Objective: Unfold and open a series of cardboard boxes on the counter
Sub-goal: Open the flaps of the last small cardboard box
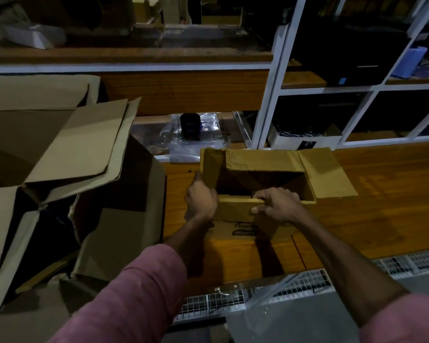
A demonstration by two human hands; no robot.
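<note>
A small brown cardboard box point(265, 162) stands open on the wooden counter point(382, 206), its top flaps spread to the left, back and right. My left hand point(201, 199) grips the box's left flap at the near left corner. My right hand point(275, 203) is closed over the near top edge, fingers inside and thumb on the outer front wall. The front wall carries dark printed lettering. The box's inside is dark and I cannot tell what it holds.
Large opened cardboard boxes point(60, 157) crowd the left side. A black object on clear plastic wrap point(190, 127) lies behind the small box. White-framed shelving point(332, 90) rises at the back right. A wire mesh panel point(258, 290) runs below the counter's front edge.
</note>
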